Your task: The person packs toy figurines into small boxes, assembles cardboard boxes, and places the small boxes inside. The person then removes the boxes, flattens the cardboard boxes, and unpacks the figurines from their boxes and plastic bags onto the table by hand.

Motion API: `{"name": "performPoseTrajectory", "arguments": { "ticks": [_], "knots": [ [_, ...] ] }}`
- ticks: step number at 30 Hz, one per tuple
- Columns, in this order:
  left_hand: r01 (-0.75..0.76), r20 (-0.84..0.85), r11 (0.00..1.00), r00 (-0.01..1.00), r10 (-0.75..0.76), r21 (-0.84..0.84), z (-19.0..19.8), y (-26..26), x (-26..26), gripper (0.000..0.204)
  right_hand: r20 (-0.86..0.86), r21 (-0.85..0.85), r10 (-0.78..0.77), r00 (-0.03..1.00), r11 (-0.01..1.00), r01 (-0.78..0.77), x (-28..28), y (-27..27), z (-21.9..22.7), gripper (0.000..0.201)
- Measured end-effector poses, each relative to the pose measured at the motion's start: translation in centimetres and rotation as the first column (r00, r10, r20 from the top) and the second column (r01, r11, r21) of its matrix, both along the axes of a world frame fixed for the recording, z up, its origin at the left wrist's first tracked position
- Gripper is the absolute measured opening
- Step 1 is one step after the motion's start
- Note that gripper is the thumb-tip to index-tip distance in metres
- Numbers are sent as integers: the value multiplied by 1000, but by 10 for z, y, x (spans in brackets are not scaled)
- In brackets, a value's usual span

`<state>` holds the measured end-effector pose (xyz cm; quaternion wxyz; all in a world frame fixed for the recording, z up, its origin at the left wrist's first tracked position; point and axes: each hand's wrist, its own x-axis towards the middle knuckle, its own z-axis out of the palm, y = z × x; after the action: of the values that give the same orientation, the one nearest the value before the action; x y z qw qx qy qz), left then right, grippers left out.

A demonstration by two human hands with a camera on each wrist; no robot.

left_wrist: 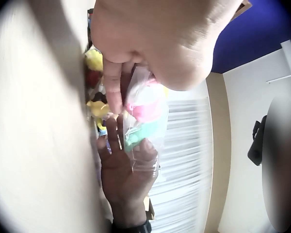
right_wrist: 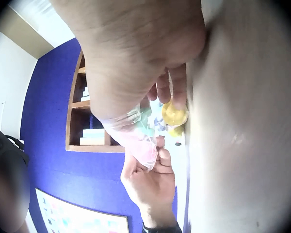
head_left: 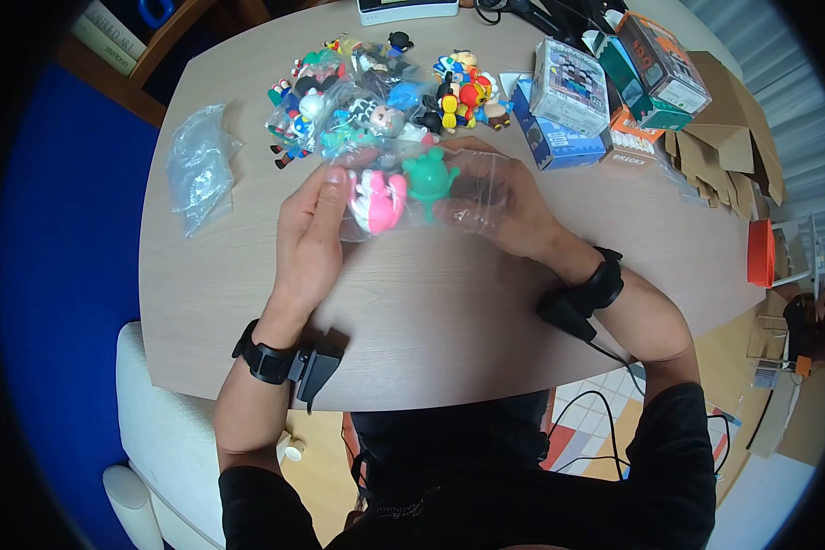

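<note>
A clear plastic bag is stretched between both hands above the table. Inside it lie a pink and white figure and a green figure. The left hand pinches the bag's left end, its thumb on top; the right hand grips the right end, seen partly through the plastic. In the left wrist view the pink figure is nearer the left hand, the green one nearer the right hand. The right wrist view shows the left hand at the bag's pink end.
Behind the hands is a pile of bagged figures, with loose figures beside it. An empty-looking plastic bag lies at the left. Boxes and torn cardboard stand at the back right.
</note>
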<state>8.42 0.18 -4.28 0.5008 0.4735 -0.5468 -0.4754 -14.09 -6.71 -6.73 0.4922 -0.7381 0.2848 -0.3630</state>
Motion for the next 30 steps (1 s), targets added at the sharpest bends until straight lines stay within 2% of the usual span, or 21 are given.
{"name": "performPoseTrajectory", "arguments": {
  "ticks": [1, 2, 4, 6, 7, 8, 9, 10, 11, 13, 15, 17, 18, 19, 21, 23, 24, 26, 27, 29, 30],
  "knots": [
    [-28, -4, 999, 1000, 28, 20, -1, -1, 2, 40, 31, -163, -32, 999, 986, 37, 1, -2, 0, 37],
    [-56, -8, 998, 998, 57, 40, -1, -1, 3, 39, 30, -166, -29, 999, 986, 33, -1, 1, 3, 37],
    [-75, -55, 997, 996, 74, -6, -1, -1, -1, 38, 143, 116, -24, 989, 993, 7, -3, 8, 11, 30],
    [-94, -106, 994, 990, 88, -50, -2, -2, -1, 37, 209, 167, 5, 978, 985, -40, -6, 5, 8, 29],
    [-141, -74, 984, 988, 133, -106, -6, -4, 2, 36, 277, 218, 24, 961, 972, -87, -7, 5, 6, 30],
    [-185, -44, 969, 983, 180, -162, -8, -7, 5, 35, 273, 217, 28, 962, 972, -90, -7, 3, 5, 30],
    [-190, -48, 968, 982, 185, -162, -7, -9, 10, 35, 354, 285, 9, 935, 951, -117, -6, -1, 4, 33],
    [-249, -101, 965, 965, 240, -86, -6, -11, 17, 31, 431, 351, -16, 902, 924, -151, -5, -3, 5, 37],
    [-302, -148, 953, 943, 298, -8, -4, -14, 23, 28, 428, 348, -10, 904, 924, -155, -4, -4, 7, 37],
    [-364, -220, 931, 910, 351, -21, -4, -19, 32, 25, 382, 458, -173, 908, 889, -24, -5, -8, 15, 40],
    [-377, -347, 924, 859, 375, 65, -4, -21, 41, 24, 405, 481, -133, 904, 873, -87, -17, -22, 11, 33],
    [-373, -356, 927, 862, 360, 36, -1, -19, 32, 25, 291, 528, -193, 937, 849, 11, -19, -28, 14, 27],
    [-364, -360, 931, 868, 342, 7, 0, -18, 27, 25, 289, 528, -193, 938, 849, 12, -18, -28, 16, 27],
    [-364, -361, 931, 867, 342, 8, 0, -16, 26, 25, 302, 513, -210, 930, 858, 27, -16, -28, 19, 26],
    [-245, -286, 969, 931, 229, -23, -5, -12, 23, 26, 314, 499, -227, 922, 866, 43, -7, -25, 24, 26],
    [-226, -282, 974, 936, 211, -20, -6, -8, 14, 29, 433, 479, -321, 842, 873, 86, 2, -20, 27, 26],
    [-198, -266, 980, 946, 186, -18, -5, -6, 9, 31, 432, 481, -323, 842, 872, 88, 2, -21, 23, 26],
    [-137, -282, 990, 951, 130, -6, -4, -3, 1, 34, 388, 342, -195, 901, 938, 57, -2, -28, 12, 34],
    [-137, -281, 991, 951, 130, -6, -4, -3, 1, 34, 388, 342, -196, 900, 938, 57, -6, -27, 11, 34],
    [-139, -244, 990, 962, 125, -38, -4, -3, 0, 34, 287, 356, -50, 957, 933, -58, -16, -24, 10, 31],
    [-138, -243, 990, 962, 125, -37, -4, -4, 1, 34, 287, 356, -51, 957, 933, -58, -17, -22, 9, 31]
  ]
}}
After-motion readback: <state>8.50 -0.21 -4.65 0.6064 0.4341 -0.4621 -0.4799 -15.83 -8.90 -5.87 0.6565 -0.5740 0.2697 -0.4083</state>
